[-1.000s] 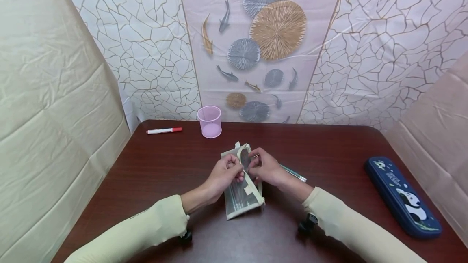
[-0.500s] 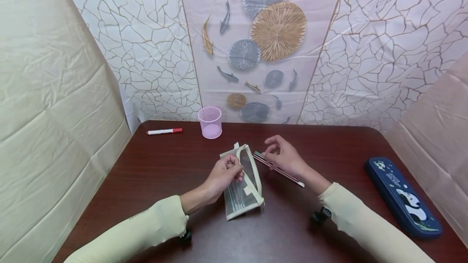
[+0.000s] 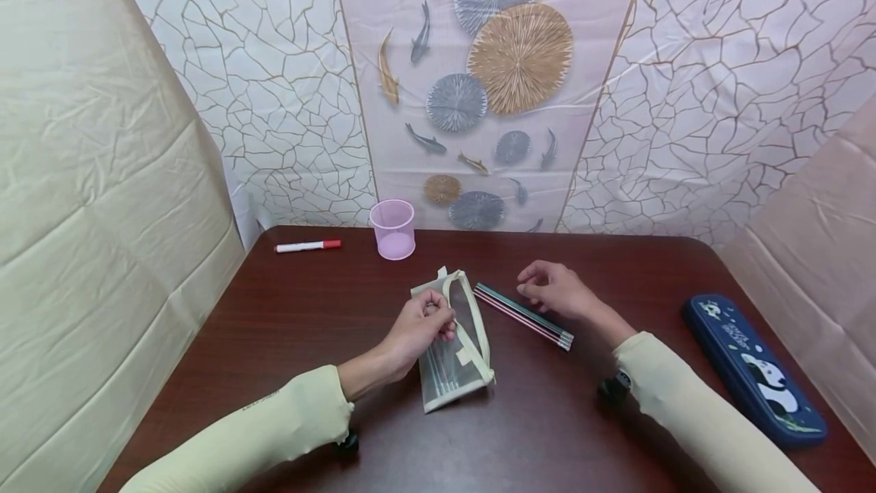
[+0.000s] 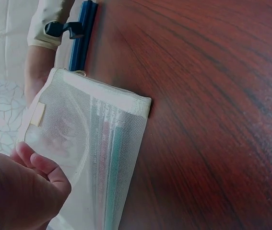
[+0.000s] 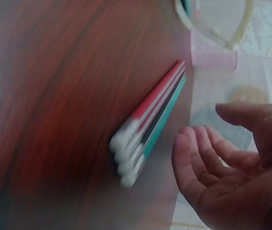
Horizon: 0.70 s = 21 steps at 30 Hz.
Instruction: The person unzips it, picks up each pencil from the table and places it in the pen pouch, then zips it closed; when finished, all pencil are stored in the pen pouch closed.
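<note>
In the head view a cream-edged mesh pencil pouch (image 3: 438, 375) lies at a slant on the table, its zipped mouth gaping to the right. My left hand (image 3: 419, 326) pinches one edge of that mouth between thumb and fingers. Through the mesh, the left wrist view shows red and green pencils (image 4: 109, 163) along one side. To the right of the pouch, several red, dark and green pencils (image 3: 523, 316) lie side by side on the table, eraser ends towards me. My right hand (image 3: 560, 294) hovers just beyond them with fingers loosely bent, holding nothing.
A navy panda pencil case (image 3: 756, 371) lies near the table's right edge. At the back stand a pink mesh cup (image 3: 394, 230) and, to its left, a white marker with a red cap (image 3: 308, 246). A patterned cloth (image 3: 287, 97) hangs behind the table.
My right hand has left the pouch's mouth and moved right, past the loose pencils, uncovering them. My left hand keeps its pinch on the pouch, which has hardly shifted.
</note>
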Available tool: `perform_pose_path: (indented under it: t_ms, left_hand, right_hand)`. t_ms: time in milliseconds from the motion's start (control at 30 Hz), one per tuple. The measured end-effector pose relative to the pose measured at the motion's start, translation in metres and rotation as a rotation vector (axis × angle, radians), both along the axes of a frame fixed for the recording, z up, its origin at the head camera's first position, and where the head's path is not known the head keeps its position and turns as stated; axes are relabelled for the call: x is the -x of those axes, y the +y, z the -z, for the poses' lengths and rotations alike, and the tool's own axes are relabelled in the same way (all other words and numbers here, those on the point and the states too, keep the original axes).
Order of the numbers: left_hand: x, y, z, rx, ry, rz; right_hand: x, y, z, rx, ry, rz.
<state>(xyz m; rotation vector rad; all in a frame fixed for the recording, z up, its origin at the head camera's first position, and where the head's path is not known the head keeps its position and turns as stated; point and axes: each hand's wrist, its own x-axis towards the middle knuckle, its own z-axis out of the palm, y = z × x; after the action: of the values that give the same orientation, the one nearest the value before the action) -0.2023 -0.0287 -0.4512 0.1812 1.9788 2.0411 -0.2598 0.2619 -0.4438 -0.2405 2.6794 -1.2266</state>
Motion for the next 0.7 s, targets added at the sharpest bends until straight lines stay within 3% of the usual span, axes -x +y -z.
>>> perform_pose_path:
  t_ms: [333,700]
  left_hand:
    - [0.001,0.000,0.001,0.011,-0.004,0.002]
    - [0.001,0.002,0.002,0.011,0.003,-0.001]
  right_hand:
    - [0.010,0.017,0.018,-0.102,-0.008,-0.118]
    - [0.009,0.015,0.019,-0.155,0.065,-0.182]
